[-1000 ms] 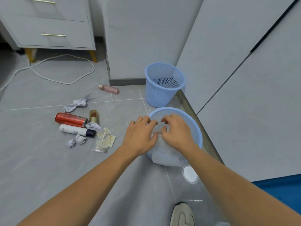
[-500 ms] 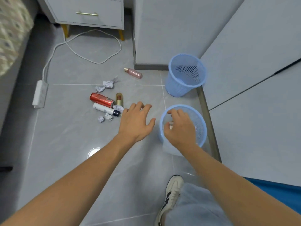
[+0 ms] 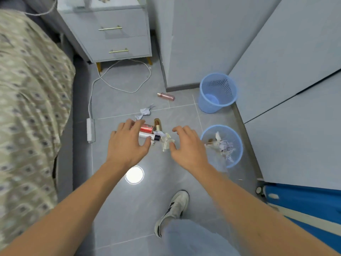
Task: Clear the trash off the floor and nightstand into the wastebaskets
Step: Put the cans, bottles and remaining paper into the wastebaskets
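Head view: our left hand and right hand hover empty, fingers spread, over light crumpled paper and a rigid, roll-prone red can, best gripped mid-body.

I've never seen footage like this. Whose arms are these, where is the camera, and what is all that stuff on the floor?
No machine here: a person wears a wide-angle camera on the head, so you look down along their own bare arms. The left hand and right hand are spread open over a heap of trash on the grey floor, holding nothing. In the heap lie a red can, a white tube, crumpled paper and a clear cup. A pink bottle lies further off. Two blue wastebaskets stand on the right: the near one has paper in it, the far one looks empty. The nightstand stands beyond, beside the bed.
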Tool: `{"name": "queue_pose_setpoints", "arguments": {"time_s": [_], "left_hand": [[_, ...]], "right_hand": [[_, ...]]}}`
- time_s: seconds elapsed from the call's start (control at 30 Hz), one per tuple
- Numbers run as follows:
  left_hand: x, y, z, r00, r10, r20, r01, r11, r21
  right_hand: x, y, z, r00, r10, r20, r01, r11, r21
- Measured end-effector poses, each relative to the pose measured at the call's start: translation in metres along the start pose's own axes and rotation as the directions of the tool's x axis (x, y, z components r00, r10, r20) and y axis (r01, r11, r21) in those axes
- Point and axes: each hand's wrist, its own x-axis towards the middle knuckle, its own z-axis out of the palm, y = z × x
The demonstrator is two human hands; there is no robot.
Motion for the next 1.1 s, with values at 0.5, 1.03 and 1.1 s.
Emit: {"name": "queue_pose_setpoints", "arguments": {"time_s": [0.5,1.03,1.1], "left_hand": [[0.135,-0.046,0.046,0.968,0.081,0.240,-0.086,0.996,0.010],[0.264,-0.153,0.289,0.806,0.228,0.546,-0.271,0.962,-0.002],[0.265,-0.168,0.324,0.783,0.243,0.573,-0.312,0.950,0.022]], "right_hand": [[0.099,0.033,0.044,0.968,0.246,0.036,-0.249,0.960,0.128],[0.167,0.122,0.311,0.710,0.677,0.192,-0.702,0.703,0.114],[0.162,0.133,0.343,0.654,0.722,0.226,-0.750,0.659,0.066]]}}
